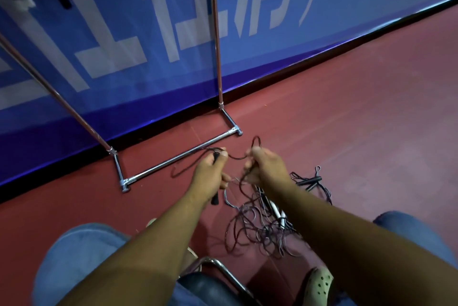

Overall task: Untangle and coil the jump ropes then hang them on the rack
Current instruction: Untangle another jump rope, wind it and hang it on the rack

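Observation:
A tangled heap of thin dark jump ropes (257, 229) lies on the red floor between my knees, with white handles (277, 211) in it and black handles (309, 180) to its right. My left hand (210, 172) grips a black handle (215, 198) and pinches dark cord at its fingertips. My right hand (264, 164) grips the same cord, a small loop standing above its fingers. A short slack length of cord runs between both hands. The metal rack (178, 155) stands just beyond my hands.
The rack's two uprights (218, 58) rise in front of a blue banner wall (247, 20). I sit on a chair with a metal frame (223, 268); my jeans-clad knees and a beige clog (319, 283) flank the heap. Red floor stretches to the right.

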A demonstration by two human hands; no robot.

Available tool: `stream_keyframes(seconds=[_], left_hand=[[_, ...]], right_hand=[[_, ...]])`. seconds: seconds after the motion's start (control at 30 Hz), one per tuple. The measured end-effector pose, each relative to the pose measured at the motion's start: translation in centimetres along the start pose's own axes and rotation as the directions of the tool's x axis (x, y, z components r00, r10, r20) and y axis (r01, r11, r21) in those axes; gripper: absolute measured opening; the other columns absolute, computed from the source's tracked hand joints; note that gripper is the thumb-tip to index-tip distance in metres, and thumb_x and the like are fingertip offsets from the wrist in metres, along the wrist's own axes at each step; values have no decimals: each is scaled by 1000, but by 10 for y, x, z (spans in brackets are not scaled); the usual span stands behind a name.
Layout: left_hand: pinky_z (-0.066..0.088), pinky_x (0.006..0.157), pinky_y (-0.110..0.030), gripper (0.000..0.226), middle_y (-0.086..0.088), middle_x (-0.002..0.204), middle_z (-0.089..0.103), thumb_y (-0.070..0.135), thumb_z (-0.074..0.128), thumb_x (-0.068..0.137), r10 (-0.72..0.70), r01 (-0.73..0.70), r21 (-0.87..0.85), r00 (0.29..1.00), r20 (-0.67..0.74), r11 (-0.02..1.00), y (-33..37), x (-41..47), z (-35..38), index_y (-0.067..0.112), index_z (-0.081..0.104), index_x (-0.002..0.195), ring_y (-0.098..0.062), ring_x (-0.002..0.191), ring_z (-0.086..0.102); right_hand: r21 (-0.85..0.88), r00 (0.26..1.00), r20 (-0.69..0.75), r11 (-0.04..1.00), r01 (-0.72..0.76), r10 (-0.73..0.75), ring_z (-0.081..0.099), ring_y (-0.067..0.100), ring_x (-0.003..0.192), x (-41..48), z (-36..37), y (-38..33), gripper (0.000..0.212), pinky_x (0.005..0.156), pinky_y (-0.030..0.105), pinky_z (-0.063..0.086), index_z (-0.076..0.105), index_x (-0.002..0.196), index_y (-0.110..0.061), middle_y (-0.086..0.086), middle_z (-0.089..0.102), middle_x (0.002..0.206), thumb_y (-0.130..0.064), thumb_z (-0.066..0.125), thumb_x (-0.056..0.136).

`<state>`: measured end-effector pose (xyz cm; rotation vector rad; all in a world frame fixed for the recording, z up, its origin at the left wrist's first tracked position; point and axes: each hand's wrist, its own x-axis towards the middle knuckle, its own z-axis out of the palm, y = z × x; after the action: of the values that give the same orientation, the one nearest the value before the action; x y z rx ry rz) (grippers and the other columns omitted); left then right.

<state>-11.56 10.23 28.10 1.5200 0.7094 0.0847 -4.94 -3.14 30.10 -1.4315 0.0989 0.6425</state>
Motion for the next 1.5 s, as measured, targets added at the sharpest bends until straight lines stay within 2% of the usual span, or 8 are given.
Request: stream_keyframes(seconds=[0.2,0.43,0.63,0.77,0.87,1.1,1.2,1.5], left_hand=[[44,49,-25,34,-12,77,74,36,48,108,-2,6,-20,983,186,1000,-5,-18,14,12,70,98,-14,46,53],[32,39,-20,26,0,68,61,31,51,107,77,-64,-222,996,51,973,27,-8,15,13,61,91,-9,43,46],[34,36,-19,25,1,71,70,30,49,108,124,-127,-309,992,-31,942,58,4,17,15,59,92,-10,44,55],[37,38,-21,24,-2,75,70,32,50,108,182,-268,-319,944,-275,909,67,17,3,13,57,96,-12,47,60],[43,41,-22,23,-3,82,69,33,47,109,191,-329,-321,899,-393,888,65,25,-11,14,55,98,-15,55,66],[44,48,-25,26,0,73,64,35,54,105,199,-187,87,969,-148,978,11,12,10,14,61,93,-6,48,60],[45,49,-22,24,1,60,56,37,56,105,163,-158,141,986,-30,977,-4,-5,32,17,66,98,-5,43,55],[39,46,-25,20,3,68,70,35,57,104,49,-58,42,982,184,997,-10,-17,55,21,69,96,-11,47,47]], right_hand=[[124,998,40,991,51,-57,59,20,62,16,13,-41,13,60,29,58,60,99,-12,7,56,71,-17,48,103],[-120,985,170,993,-20,40,72,22,94,23,-18,-17,50,90,40,54,69,115,-16,3,74,99,-56,41,103],[-469,807,548,880,79,219,59,11,83,1,-18,29,18,74,24,46,74,96,-18,-1,74,94,-9,66,82],[-734,917,377,646,211,130,53,2,58,4,-42,52,18,62,21,45,65,76,-18,-9,61,65,-14,64,94],[-879,967,172,472,66,186,56,13,59,15,-73,56,26,58,25,44,62,71,-17,-1,63,68,-23,61,96],[-225,974,107,959,-171,199,58,23,64,11,-71,-1,19,62,31,53,60,86,-3,16,57,72,-11,55,102],[-133,976,130,978,-159,176,52,16,49,17,-58,-24,19,63,31,56,58,88,-3,11,58,60,-14,55,104],[-23,992,40,993,-118,119,56,16,66,24,-61,-30,15,62,29,61,65,101,-8,11,60,82,-24,65,100]])
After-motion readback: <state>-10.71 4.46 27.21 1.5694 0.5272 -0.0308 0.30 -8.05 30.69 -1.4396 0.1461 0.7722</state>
